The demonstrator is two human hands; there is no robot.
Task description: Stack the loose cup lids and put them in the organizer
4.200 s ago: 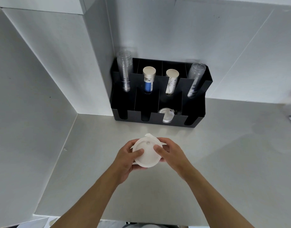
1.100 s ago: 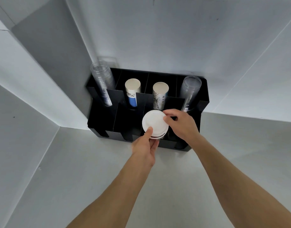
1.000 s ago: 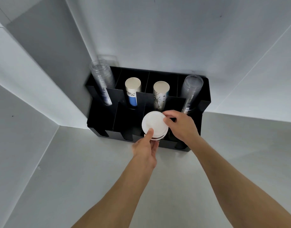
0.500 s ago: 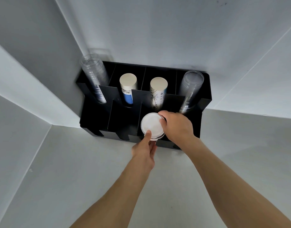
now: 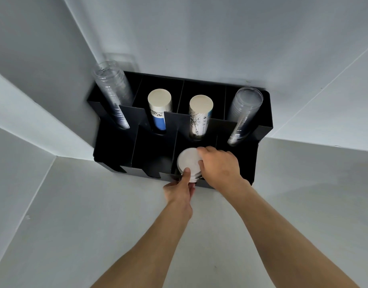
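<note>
A pale grey counter (image 5: pixel 95 225) spreads below both hands, walled in by white panels. Beyond the hands, against the back wall, stands the black organizer (image 5: pixel 264 129), split into rear and front compartments. Its rear row, well above the hands, holds a clear cup stack (image 5: pixel 112 98) at far left, a blue-printed paper cup stack (image 5: pixel 159 109), a white printed paper cup stack (image 5: pixel 199 115) directly above the right hand, and a second clear cup stack (image 5: pixel 244 115) up to that hand's right.

The white lid stack (image 5: pixel 187 161) sits in the front compartment third from the left, tilted with its flat face up toward the camera. The right hand (image 5: pixel 219 167) curls over the stack's right edge, fingers bent and closed onto its rim and upper side (the palm faces down). The left hand (image 5: pixel 180 189) comes from below, thumb pressed on the stack's near face, the other fingers tucked underneath at the compartment's front notch.
</note>
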